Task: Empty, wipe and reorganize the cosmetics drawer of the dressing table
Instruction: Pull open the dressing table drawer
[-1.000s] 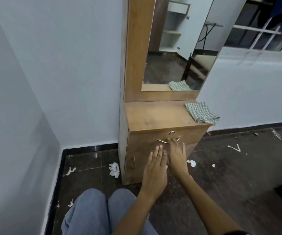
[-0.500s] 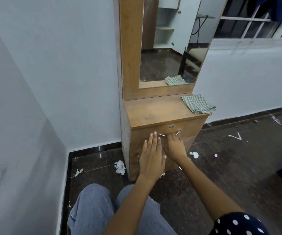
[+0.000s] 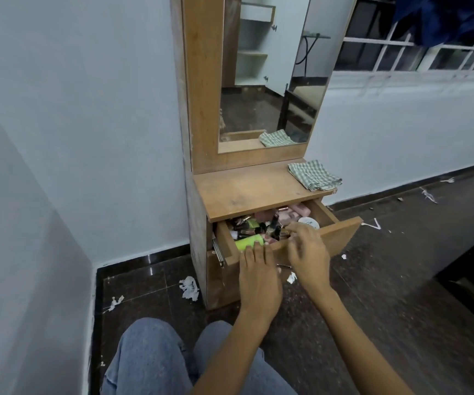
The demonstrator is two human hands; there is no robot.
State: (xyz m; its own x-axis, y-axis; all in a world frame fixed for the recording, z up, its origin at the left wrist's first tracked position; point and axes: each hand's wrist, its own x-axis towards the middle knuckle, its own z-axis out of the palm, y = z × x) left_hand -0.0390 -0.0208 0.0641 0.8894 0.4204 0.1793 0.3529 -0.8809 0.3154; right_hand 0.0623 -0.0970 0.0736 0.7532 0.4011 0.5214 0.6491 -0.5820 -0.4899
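The dressing table (image 3: 252, 192) has its top drawer (image 3: 341, 233) pulled out, and the drawer is crammed with cosmetics. A lime-green bottle (image 3: 248, 241) lies at the front left, small dark bottles crowd the middle, pink packs (image 3: 298, 209) sit at the back and a white jar (image 3: 309, 222) at the right. My left hand (image 3: 258, 277) lies flat against the drawer front, fingertips touching the green bottle. My right hand (image 3: 308, 252) hovers over the front rim with loosely curled fingers, its tips among the small bottles, and holds nothing that I can see.
A folded green checked cloth (image 3: 314, 175) lies on the tabletop's right end, below the mirror (image 3: 270, 81). Crumpled paper scraps (image 3: 189, 287) litter the dark floor. My knees in jeans (image 3: 147, 357) are in front of the cabinet. A wall stands close on the left.
The drawer, closed before with my right hand at its handle, now stands pulled out. My right hand has left the handle and moved over the cosmetics; my left hand has risen to the drawer front.
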